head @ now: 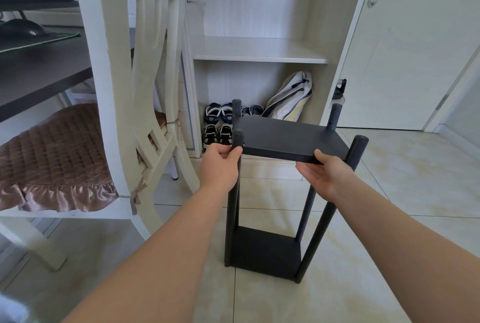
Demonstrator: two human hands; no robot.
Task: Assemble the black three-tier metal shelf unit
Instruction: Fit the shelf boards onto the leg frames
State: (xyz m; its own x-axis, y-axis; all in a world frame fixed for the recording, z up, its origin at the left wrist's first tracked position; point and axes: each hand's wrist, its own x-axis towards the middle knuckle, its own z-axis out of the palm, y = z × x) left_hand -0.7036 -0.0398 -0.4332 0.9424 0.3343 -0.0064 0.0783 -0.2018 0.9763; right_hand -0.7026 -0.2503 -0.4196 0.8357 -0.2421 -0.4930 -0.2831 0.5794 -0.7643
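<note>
Head: left hand [220, 164] grips post [238, 139], right hand [324, 174] (flat) under board [288, 135]

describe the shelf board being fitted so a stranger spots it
In front of the open white wardrobe, a black four-pole frame stands on the tiles. The board is its upper panel, near the pole tops, the left hand gripping the near-left pole beside it, the right hand at its near edge. The lower panel sits at floor level.
</note>
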